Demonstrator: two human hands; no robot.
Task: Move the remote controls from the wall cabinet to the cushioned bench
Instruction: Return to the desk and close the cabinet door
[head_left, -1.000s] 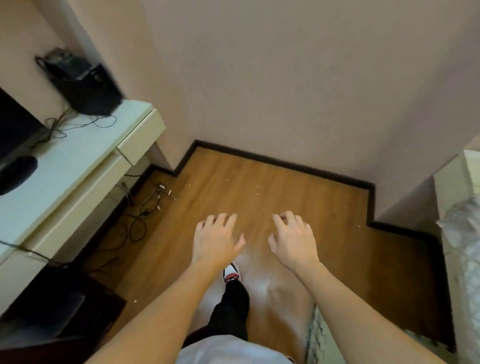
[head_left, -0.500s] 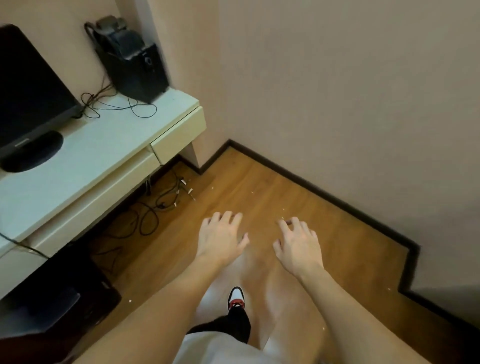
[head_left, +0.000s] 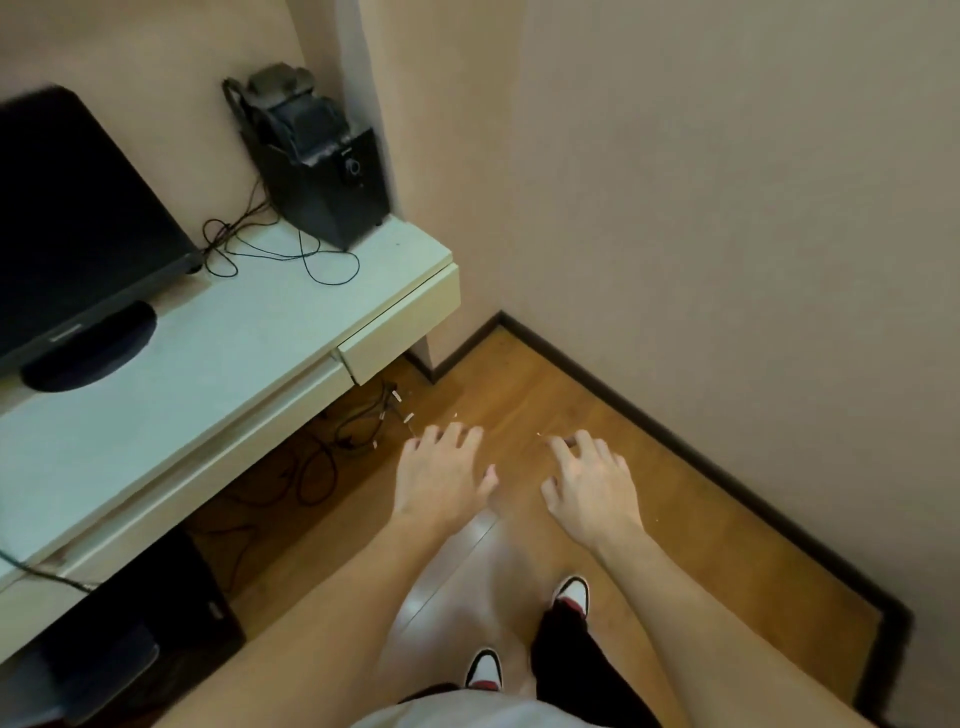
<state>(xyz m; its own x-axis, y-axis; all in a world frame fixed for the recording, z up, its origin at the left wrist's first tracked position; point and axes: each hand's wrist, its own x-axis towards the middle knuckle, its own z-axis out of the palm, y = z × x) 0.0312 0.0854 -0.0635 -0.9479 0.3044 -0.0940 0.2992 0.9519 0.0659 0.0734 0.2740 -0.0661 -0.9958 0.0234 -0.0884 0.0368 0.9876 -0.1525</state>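
Pale-green and cream, the long wall-mounted cabinet (head_left: 218, 364) now fills the left of the head view, where a second ago only its right end showed; the person has turned left and stepped toward it across the glossy brown wood floor (head_left: 675, 519). On its top stand a black flat screen on an oval base (head_left: 78, 234) and a dusty black speaker box (head_left: 322, 171), with thin black cables (head_left: 270, 249) looped between them. A shallow cream drawer (head_left: 400, 332) at the cabinet's right end sits slightly proud of the front.

Both arms reach forward at waist height over the floor. The left hand (head_left: 441, 478) and right hand (head_left: 592, 488) are empty, palms down, fingers spread and loosely curled, much as they were half a second ago.

No remote control can be made out anywhere in view, neither on the cabinet top nor in either hand, and the cushioned bench is out of frame. The task seems to be at its approach stage: the person is closing on the cabinet, and the remotes are likely in the drawer or further left along the top. Nothing has been picked up yet.
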